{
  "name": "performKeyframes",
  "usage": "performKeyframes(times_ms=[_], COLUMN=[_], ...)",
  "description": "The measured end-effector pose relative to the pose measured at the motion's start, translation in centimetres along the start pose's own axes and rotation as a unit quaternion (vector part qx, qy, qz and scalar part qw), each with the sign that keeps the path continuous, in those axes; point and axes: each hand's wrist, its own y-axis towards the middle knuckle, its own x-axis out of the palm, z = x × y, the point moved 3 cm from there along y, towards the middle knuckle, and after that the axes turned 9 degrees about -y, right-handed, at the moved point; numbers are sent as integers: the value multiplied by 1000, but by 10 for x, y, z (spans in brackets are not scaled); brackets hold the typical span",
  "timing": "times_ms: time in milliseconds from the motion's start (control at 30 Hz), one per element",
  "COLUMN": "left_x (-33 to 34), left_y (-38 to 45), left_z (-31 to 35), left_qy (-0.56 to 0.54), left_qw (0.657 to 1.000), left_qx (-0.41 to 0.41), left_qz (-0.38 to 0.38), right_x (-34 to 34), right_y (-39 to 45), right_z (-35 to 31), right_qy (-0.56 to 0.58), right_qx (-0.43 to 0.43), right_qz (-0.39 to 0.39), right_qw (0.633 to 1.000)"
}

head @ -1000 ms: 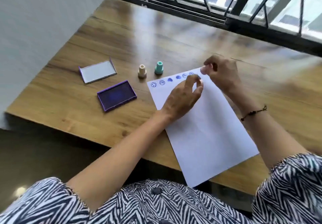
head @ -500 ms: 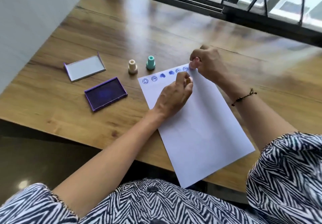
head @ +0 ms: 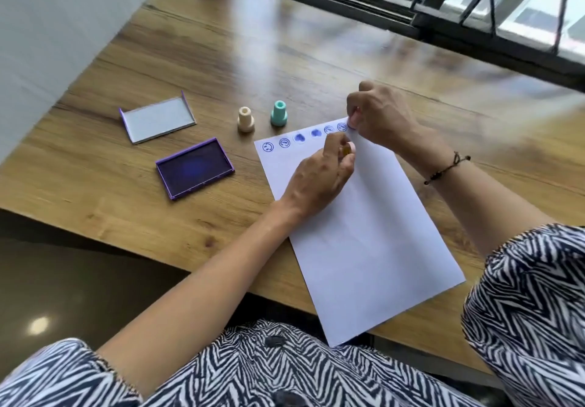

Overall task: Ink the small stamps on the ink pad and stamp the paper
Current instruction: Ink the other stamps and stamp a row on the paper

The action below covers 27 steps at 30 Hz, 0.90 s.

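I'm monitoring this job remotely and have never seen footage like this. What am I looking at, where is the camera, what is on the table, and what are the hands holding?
There is no machine here: a person works with two bare hands, and the single camera sits on their head, looking forward and down. On the wooden table lies a white paper with a row of blue stamp prints along its top edge. Left of it sit the open purple ink pad and its lid. Two small stamps stand upright above the paper, one cream, one teal. The left hand pinches something small and yellowish, probably a stamp, though it is mostly hidden. The right hand is closed at the paper's top corner by the last print; what it grips is hidden.
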Motion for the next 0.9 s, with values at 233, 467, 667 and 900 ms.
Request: performKeyframes(times_ms=[233, 467, 667, 900], left_x=[0, 0, 0, 1], left_y=[0, 0, 1, 2], left_z=[0, -1, -3, -5], left_qy=[2, -3, -6, -4], left_qw=[1000, 1000, 1000, 1000], left_qx=[7, 7, 14, 21], left_qz=[3, 6, 15, 19], right_x=[3, 6, 9, 11], right_y=[2, 3, 3, 5], right_z=[2, 4, 4, 4], right_qy=[-1, -6, -1, 21], right_qx=[-4, -9, -18, -2], right_qz=[2, 4, 4, -8], right_qw=[1000, 1000, 1000, 1000])
